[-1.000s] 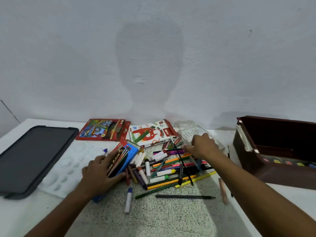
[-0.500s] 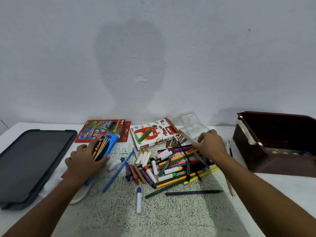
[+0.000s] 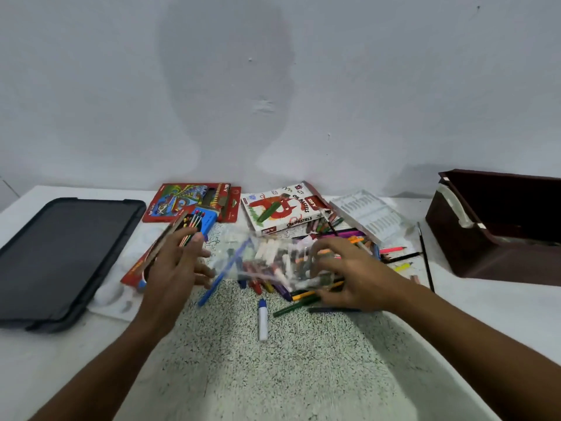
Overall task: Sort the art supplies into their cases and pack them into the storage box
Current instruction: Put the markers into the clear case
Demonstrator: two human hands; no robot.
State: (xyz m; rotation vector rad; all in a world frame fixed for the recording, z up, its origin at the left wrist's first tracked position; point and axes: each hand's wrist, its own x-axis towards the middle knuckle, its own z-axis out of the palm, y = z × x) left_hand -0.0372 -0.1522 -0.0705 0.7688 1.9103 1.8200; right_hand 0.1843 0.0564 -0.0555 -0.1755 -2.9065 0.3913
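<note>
A heap of markers and crayons (image 3: 291, 287) lies on a speckled mat (image 3: 273, 369). My right hand (image 3: 352, 278) grips the right end of a clear plastic case (image 3: 267, 259), held blurred just above the heap. My left hand (image 3: 176, 268) hovers at the case's left edge with relaxed fingers; contact cannot be told. Behind it lies a blue pencil case (image 3: 203, 221) with coloured pencils sticking out. An oil pastels box (image 3: 279, 211) and a red pencil box (image 3: 185, 202) sit near the wall. The brown storage box (image 3: 473, 247) stands open at the right.
A black flat lid (image 3: 60, 256) lies at the left, beside a white paint palette (image 3: 118, 293). A ribbed clear tray (image 3: 370, 217) rests behind the heap. A white marker with a blue cap (image 3: 262, 320) lies alone in front. A thin brush (image 3: 425, 256) lies near the storage box.
My right hand lifted the clear case from behind the heap and brought it forward over the markers. My left hand let go of the blue pencil case and moved right toward the clear case.
</note>
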